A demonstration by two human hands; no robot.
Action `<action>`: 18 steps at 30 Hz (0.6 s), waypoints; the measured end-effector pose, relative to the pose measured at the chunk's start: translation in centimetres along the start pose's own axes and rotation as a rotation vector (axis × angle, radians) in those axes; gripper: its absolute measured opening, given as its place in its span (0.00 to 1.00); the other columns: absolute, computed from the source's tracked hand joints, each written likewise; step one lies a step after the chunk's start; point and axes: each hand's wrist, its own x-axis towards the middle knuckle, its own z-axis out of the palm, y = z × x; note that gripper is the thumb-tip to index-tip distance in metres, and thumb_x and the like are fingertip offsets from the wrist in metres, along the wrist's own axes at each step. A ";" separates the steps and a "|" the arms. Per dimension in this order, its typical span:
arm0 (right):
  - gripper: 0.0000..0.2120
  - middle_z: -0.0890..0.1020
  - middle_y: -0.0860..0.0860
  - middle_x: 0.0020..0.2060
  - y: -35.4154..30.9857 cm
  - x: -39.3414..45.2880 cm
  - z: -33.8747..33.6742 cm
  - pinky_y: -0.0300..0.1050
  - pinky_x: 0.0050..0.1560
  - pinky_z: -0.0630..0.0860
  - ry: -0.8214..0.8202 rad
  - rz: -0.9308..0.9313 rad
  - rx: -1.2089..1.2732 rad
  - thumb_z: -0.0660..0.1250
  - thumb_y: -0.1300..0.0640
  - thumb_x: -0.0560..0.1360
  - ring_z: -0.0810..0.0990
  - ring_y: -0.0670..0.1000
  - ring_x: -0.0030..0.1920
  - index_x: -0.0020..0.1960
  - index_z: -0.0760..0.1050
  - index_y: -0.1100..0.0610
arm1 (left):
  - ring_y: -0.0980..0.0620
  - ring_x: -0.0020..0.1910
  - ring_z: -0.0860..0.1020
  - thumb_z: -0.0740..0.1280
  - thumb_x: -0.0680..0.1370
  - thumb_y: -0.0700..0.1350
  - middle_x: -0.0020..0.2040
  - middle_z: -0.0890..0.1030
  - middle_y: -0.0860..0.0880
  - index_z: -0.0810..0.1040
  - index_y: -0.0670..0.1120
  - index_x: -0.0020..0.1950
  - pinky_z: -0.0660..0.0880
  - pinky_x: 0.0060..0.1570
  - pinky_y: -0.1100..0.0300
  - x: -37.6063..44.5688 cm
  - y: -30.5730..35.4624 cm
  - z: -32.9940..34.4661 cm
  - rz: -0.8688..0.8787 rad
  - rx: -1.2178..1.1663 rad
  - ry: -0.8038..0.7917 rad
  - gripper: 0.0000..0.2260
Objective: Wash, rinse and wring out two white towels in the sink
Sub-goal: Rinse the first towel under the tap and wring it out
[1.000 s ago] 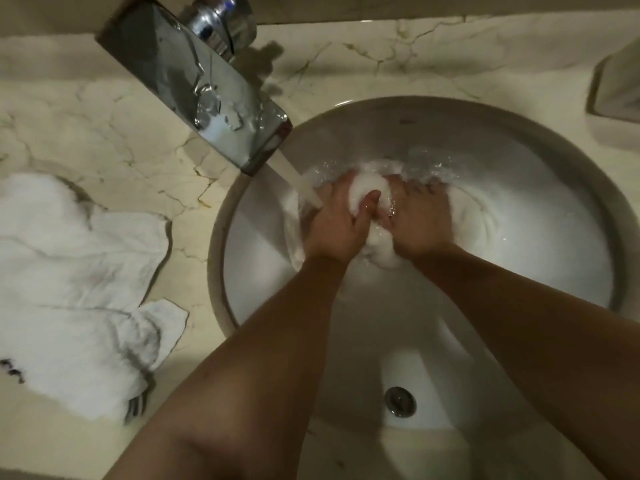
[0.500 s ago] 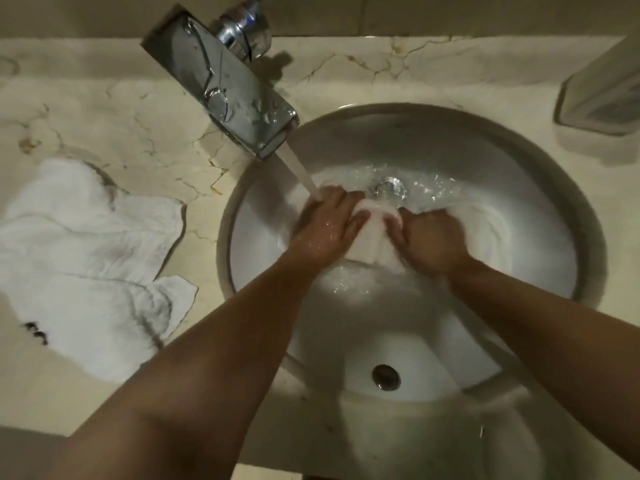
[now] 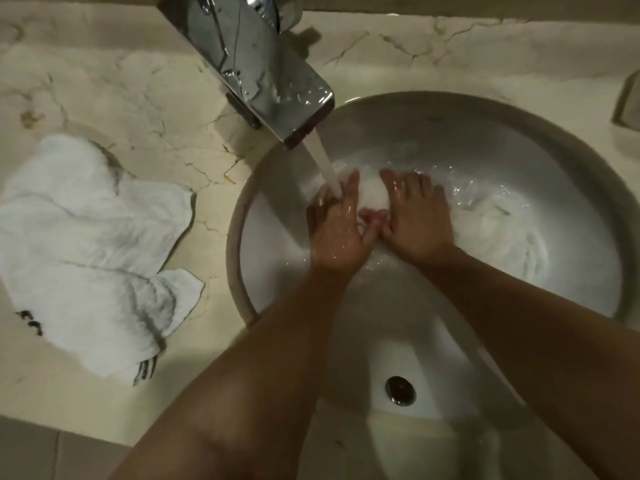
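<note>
One wet white towel (image 3: 502, 233) lies in the water of the round white sink (image 3: 540, 133), spreading from under my hands to the right. My left hand (image 3: 337, 230) and my right hand (image 3: 417, 216) lie side by side on its bunched left end, fingers stretched forward and pressing down, thumbs meeting between them. A hump of towel shows between the two hands. The tap's water stream (image 3: 323, 164) falls onto the fingers of my left hand. A second white towel (image 3: 86, 244), crumpled and with dark marks at its near edge, lies on the counter left of the sink.
The chrome faucet (image 3: 263, 71) juts out over the sink's upper left rim. A round metal hole (image 3: 400, 390) sits in the near wall of the basin. The marble counter (image 3: 121, 91) surrounds the sink. A pale object (image 3: 628, 102) shows at the right edge.
My hands went from gripping and rubbing a wad of towel to lying flat on it with fingers stretched out. The view came closer and shifted left.
</note>
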 end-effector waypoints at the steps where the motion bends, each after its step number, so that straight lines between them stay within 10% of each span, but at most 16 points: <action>1: 0.36 0.74 0.61 0.66 -0.1 0.7 -0.1 0.59 0.63 0.68 -0.018 0.020 0.008 0.46 0.32 0.77 0.71 0.63 0.66 0.75 0.62 0.55 | 0.42 0.74 0.65 0.53 0.78 0.67 0.72 0.72 0.45 0.60 0.51 0.80 0.59 0.74 0.48 0.5 0.3 0.1 -0.031 0.004 -0.038 0.33; 8: 0.21 0.83 0.61 0.49 -0.1 3.8 -1.7 0.49 0.48 0.72 -0.038 0.033 0.073 0.53 0.44 0.82 0.81 0.62 0.50 0.61 0.75 0.56 | 0.40 0.62 0.75 0.42 0.75 0.70 0.65 0.76 0.43 0.68 0.54 0.72 0.73 0.58 0.51 3.5 1.5 -1.1 -0.221 0.093 -0.124 0.34; 12: 0.29 0.79 0.57 0.37 0.5 4.6 -2.1 0.46 0.41 0.68 -0.088 -0.018 0.086 0.44 0.41 0.83 0.80 0.58 0.41 0.52 0.79 0.56 | 0.42 0.73 0.67 0.48 0.80 0.68 0.74 0.69 0.43 0.61 0.50 0.78 0.62 0.70 0.52 4.4 1.7 -1.7 -0.362 -0.235 -0.363 0.33; 18: 0.34 0.76 0.60 0.61 1.4 0.9 -2.7 0.54 0.60 0.69 -0.211 -0.144 0.214 0.45 0.37 0.77 0.74 0.62 0.63 0.70 0.70 0.57 | 0.40 0.71 0.69 0.52 0.86 0.51 0.72 0.71 0.39 0.67 0.42 0.75 0.63 0.68 0.52 4.2 2.1 -5.2 -0.412 -0.198 -0.501 0.22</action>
